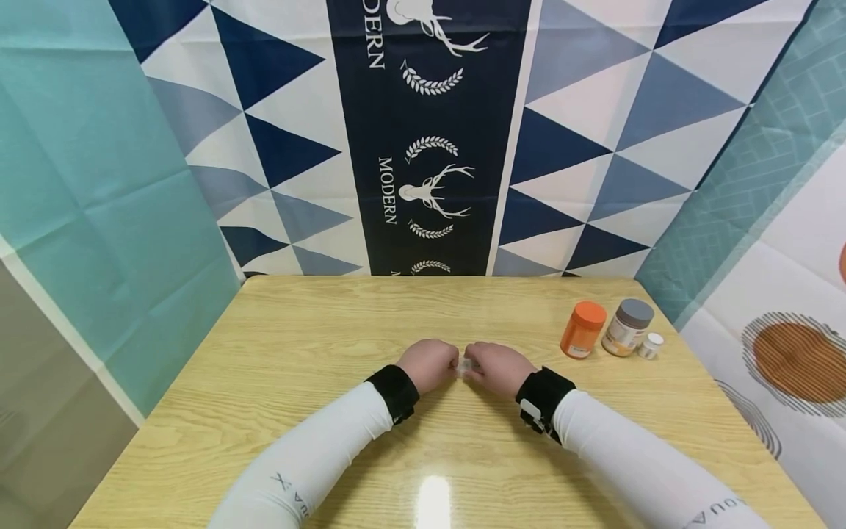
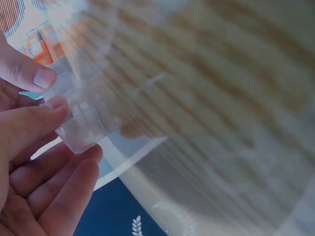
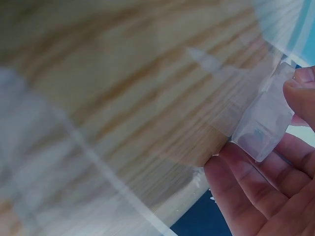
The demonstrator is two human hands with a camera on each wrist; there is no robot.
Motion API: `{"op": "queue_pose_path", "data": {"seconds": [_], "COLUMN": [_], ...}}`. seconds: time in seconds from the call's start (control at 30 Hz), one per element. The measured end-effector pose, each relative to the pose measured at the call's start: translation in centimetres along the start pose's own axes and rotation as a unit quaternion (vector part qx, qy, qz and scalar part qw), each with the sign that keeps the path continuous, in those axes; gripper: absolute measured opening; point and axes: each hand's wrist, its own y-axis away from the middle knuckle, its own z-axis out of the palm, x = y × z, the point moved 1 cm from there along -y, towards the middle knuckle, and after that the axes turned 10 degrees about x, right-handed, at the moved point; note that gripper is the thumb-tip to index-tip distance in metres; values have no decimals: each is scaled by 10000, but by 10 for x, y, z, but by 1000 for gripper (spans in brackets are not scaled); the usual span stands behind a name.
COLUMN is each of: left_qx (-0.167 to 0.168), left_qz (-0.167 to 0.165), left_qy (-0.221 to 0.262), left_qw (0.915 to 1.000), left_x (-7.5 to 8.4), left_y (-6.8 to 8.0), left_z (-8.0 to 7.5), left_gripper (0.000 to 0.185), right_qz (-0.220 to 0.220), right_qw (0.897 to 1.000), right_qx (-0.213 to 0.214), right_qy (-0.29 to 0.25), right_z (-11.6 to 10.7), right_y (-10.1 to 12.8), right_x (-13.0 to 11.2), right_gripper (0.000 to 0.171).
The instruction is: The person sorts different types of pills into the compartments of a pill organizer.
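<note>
My two hands meet over the middle of the wooden table [image 1: 297,345]. Between them is a small clear plastic piece [image 1: 465,367], held just above the tabletop. The left hand [image 1: 441,363] pinches its left end and the right hand [image 1: 485,367] pinches its right end, knuckles up. In the left wrist view the translucent piece [image 2: 81,125] sits between thumb and curled fingers [image 2: 47,105]. From the right wrist, the same piece [image 3: 263,125] is pinched by the thumb with the fingers [image 3: 246,172] under it. I cannot tell what the piece is.
At the right of the table stand an orange bottle [image 1: 583,330], a grey-lidded jar [image 1: 628,327] and a tiny white bottle [image 1: 651,345] in a row. A patterned blue and white cloth [image 1: 429,132] hangs behind the table's far edge.
</note>
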Motion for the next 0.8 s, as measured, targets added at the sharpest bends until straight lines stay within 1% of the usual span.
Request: {"op": "queue_pose_path", "data": {"seconds": [0.13, 0.27, 0.37, 0.5, 0.67, 0.8], "left_qx": [7, -25, -6, 110, 148, 167], "left_qz": [40, 67, 51, 69, 70, 63], "left_qy": [-49, -102, -61, 20, 102, 124], "left_qw": [10000, 9999, 10000, 9999, 9998, 9998], "left_x": [2, 2, 2, 1, 1, 1], "left_y": [-1, 0, 0, 1, 3, 4], "left_z": [-2, -2, -2, -2, -2, -2], "left_gripper": [16, 18, 17, 15, 17, 14], "right_qz": [7, 57, 75, 72, 30, 68], "right_qw": [10000, 10000, 9999, 9998, 9997, 9999], "right_qx": [35, -51, -80, -65, -95, -95], "right_qy": [64, 58, 75, 164, 217, 117], "right_z": [-1, -3, -4, -3, -1, -1], "right_y": [-2, -3, -4, -4, -2, -1], "right_x": [-2, -4, -5, -6, -7, -6], "right_gripper": [21, 21, 21, 20, 20, 20]}}
